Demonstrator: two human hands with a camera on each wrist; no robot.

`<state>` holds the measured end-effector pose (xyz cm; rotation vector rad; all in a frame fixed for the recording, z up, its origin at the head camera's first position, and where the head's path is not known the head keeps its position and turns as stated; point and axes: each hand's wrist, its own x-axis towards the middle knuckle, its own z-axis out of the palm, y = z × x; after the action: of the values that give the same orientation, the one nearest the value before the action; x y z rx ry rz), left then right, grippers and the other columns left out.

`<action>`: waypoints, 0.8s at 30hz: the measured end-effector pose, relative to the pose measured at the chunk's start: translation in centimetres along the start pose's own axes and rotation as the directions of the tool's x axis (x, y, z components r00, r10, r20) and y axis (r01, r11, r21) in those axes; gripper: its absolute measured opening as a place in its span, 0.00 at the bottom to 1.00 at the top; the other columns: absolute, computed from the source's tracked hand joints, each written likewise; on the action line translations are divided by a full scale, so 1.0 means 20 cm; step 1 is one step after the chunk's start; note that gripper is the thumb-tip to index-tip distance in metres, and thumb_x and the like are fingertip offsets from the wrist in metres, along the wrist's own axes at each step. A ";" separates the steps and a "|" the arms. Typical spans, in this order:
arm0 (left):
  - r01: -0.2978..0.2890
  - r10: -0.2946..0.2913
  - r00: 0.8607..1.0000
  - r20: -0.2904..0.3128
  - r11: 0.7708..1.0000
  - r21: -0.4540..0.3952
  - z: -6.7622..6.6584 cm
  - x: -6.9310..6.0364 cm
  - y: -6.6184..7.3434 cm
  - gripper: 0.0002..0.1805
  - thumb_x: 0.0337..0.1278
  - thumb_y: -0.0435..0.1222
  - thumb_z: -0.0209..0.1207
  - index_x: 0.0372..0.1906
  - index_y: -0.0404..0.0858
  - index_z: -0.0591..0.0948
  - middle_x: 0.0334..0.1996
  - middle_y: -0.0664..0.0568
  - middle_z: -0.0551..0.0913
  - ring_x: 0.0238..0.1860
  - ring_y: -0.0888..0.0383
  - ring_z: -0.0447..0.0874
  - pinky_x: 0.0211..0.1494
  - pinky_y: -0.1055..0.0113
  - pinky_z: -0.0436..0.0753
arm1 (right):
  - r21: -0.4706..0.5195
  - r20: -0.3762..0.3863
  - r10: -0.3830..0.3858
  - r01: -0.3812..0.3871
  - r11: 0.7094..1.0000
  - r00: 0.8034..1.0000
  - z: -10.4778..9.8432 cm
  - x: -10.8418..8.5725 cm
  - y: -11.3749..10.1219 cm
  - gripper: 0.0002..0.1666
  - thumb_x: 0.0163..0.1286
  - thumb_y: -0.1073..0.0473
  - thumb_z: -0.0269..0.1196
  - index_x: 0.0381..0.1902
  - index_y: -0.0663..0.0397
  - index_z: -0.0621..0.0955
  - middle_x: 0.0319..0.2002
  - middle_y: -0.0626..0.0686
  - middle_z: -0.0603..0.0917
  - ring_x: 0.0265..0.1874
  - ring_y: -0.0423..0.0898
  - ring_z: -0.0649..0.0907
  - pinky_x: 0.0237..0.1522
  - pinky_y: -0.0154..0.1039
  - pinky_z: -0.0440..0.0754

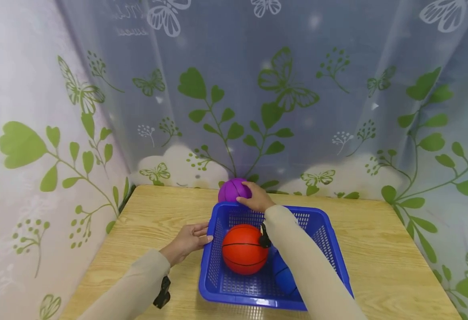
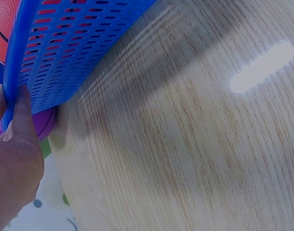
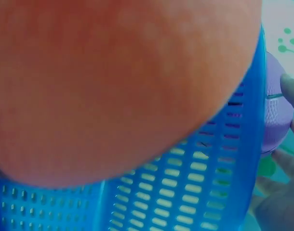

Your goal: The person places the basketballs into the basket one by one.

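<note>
A blue plastic basket (image 1: 208, 266) with slotted walls stands on the table. My left hand (image 1: 187, 242) grips its left rim, with the thumb and fingers on opposite sides of the rim (image 2: 16, 62). Behind the far rim is a small purple basketball (image 1: 231, 190), partly hidden by the basket. My right hand (image 1: 258, 198) reaches over the basket and holds this ball, fingers curved about its right side; the fingers (image 3: 290, 163) also show in the right wrist view. Inside the basket lie a red basketball (image 1: 243, 251) and a blue ball (image 1: 283, 275), the latter partly covered by my right forearm.
The wood-grain table (image 1: 154, 213) extends on both sides of the basket. A curtain (image 1: 234, 111) printed with leaves and butterflies hangs behind the table's far edge, and similar cloth (image 1: 38, 191) lines the sides. In the right wrist view, the red basketball (image 3: 113, 86) fills much of the frame.
</note>
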<state>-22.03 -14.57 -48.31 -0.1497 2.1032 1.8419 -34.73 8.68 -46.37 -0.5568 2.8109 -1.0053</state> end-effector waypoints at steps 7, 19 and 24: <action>0.000 0.000 1.000 -0.007 1.000 0.006 0.01 0.00 -0.01 0.28 0.60 0.26 0.59 0.66 0.30 0.69 0.60 0.35 0.75 0.54 0.45 0.81 0.53 0.53 0.83 | 0.014 -0.161 0.127 -0.127 0.992 0.979 0.00 -0.03 0.08 0.34 0.66 0.47 0.62 0.62 0.64 0.71 0.58 0.67 0.76 0.58 0.62 0.76 0.61 0.57 0.73; -0.002 0.002 1.000 0.022 1.000 -0.018 0.03 0.02 -0.01 0.28 0.60 0.26 0.59 0.66 0.29 0.69 0.59 0.34 0.76 0.54 0.46 0.81 0.53 0.55 0.83 | 0.100 -0.138 0.182 -0.170 0.980 0.973 -0.04 -0.05 0.10 0.48 0.64 0.55 0.63 0.73 0.67 0.52 0.66 0.70 0.65 0.64 0.65 0.69 0.65 0.60 0.68; 0.001 -0.001 1.000 -0.001 1.000 0.007 0.01 0.02 -0.01 0.28 0.61 0.26 0.59 0.66 0.30 0.69 0.59 0.35 0.76 0.54 0.46 0.81 0.53 0.55 0.83 | 0.073 -0.060 0.174 -0.169 0.983 0.983 -0.04 -0.04 0.09 0.51 0.63 0.51 0.63 0.74 0.64 0.50 0.68 0.69 0.64 0.64 0.65 0.68 0.65 0.61 0.67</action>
<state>-22.21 -14.33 -48.71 -0.1500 2.1092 1.8346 -34.78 10.74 -46.90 -0.2727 2.8106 -1.0972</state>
